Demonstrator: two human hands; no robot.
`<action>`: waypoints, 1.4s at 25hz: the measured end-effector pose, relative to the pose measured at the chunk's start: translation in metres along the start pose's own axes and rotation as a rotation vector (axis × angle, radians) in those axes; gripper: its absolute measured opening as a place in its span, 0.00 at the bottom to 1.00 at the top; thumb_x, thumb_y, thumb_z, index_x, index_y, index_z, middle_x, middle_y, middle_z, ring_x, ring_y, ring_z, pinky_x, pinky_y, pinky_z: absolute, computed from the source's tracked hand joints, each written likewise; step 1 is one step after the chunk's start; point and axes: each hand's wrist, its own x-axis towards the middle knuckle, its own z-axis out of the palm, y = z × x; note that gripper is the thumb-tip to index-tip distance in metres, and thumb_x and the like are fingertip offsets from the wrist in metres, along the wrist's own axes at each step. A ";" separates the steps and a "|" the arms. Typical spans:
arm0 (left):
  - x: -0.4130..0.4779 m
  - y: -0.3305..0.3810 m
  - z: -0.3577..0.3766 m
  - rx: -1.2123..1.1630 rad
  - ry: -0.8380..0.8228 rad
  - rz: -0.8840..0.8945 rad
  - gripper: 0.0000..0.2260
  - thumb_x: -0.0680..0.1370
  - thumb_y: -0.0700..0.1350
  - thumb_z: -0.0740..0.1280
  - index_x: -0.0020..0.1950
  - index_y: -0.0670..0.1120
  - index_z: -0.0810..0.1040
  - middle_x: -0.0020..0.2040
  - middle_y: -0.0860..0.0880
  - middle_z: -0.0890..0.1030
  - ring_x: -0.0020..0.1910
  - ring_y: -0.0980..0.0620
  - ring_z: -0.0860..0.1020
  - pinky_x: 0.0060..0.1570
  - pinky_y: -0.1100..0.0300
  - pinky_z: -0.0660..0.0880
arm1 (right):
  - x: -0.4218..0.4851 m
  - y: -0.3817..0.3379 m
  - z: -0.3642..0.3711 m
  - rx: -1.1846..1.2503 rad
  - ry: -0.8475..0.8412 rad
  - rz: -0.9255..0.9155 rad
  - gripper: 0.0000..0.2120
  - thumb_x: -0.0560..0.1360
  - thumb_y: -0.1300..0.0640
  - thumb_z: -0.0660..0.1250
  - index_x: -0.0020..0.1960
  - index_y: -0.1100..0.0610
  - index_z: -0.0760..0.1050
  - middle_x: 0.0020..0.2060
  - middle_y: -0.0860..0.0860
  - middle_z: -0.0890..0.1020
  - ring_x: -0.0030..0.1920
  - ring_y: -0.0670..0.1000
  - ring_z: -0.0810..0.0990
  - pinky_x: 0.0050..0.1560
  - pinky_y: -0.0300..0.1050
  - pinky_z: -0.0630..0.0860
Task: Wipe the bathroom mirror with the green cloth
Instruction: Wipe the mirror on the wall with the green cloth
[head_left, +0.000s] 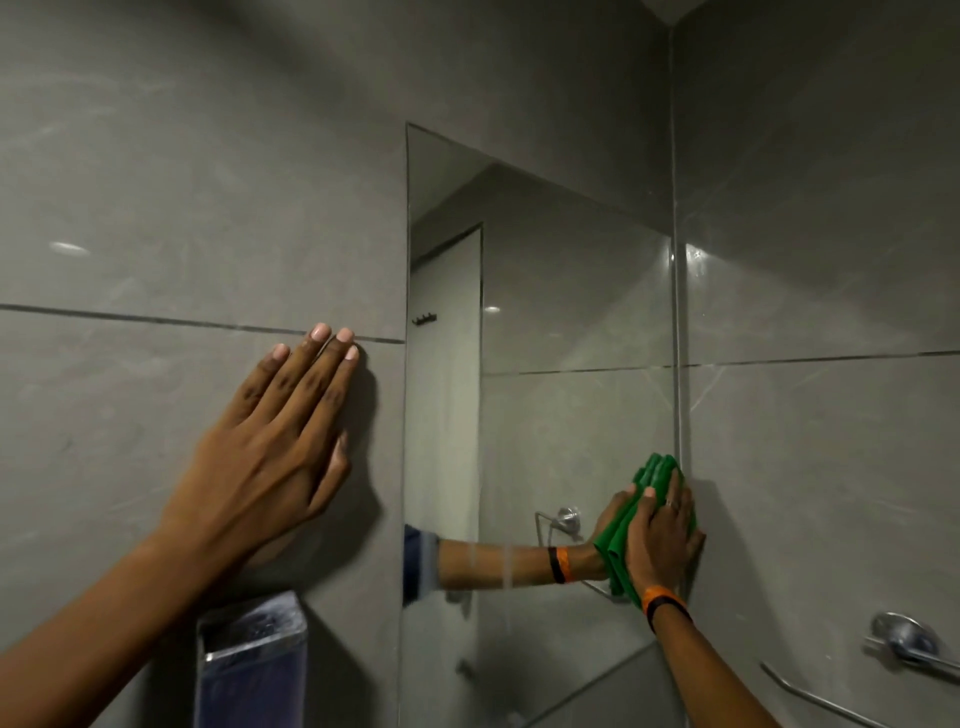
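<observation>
The tall frameless mirror (545, 322) hangs on the grey tiled wall and runs into the right corner. My right hand (662, 535) presses the folded green cloth (660, 470) flat against the mirror's lower right edge, beside the corner. An orange and black band sits on that wrist. The glass reflects the hand, the cloth and the forearm. My left hand (275, 441) lies flat on the wall tile just left of the mirror, fingers together and holding nothing.
A clear glass holder (249, 660) is fixed to the wall below my left hand. A chrome towel ring mount (904, 642) projects from the right wall at lower right. The two tiled walls meet in a corner at the mirror's right edge.
</observation>
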 end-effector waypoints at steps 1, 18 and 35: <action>-0.003 0.002 0.000 0.000 0.001 -0.001 0.30 0.81 0.49 0.52 0.80 0.36 0.55 0.81 0.36 0.58 0.81 0.39 0.56 0.78 0.41 0.57 | -0.009 0.009 0.001 0.001 0.002 0.027 0.33 0.80 0.43 0.43 0.82 0.54 0.52 0.81 0.56 0.60 0.82 0.56 0.56 0.80 0.67 0.49; -0.018 0.010 -0.001 -0.103 0.003 -0.032 0.29 0.83 0.51 0.51 0.81 0.37 0.54 0.82 0.37 0.56 0.82 0.42 0.52 0.81 0.43 0.50 | -0.133 0.053 0.018 0.054 0.083 0.187 0.31 0.80 0.47 0.48 0.80 0.60 0.59 0.79 0.60 0.64 0.80 0.60 0.61 0.80 0.62 0.55; -0.014 0.009 -0.002 -0.089 -0.035 -0.022 0.29 0.84 0.51 0.51 0.81 0.38 0.52 0.82 0.39 0.55 0.82 0.44 0.50 0.82 0.48 0.47 | -0.288 -0.091 0.038 0.267 0.165 0.103 0.27 0.83 0.51 0.50 0.77 0.63 0.66 0.77 0.61 0.68 0.79 0.61 0.64 0.78 0.59 0.61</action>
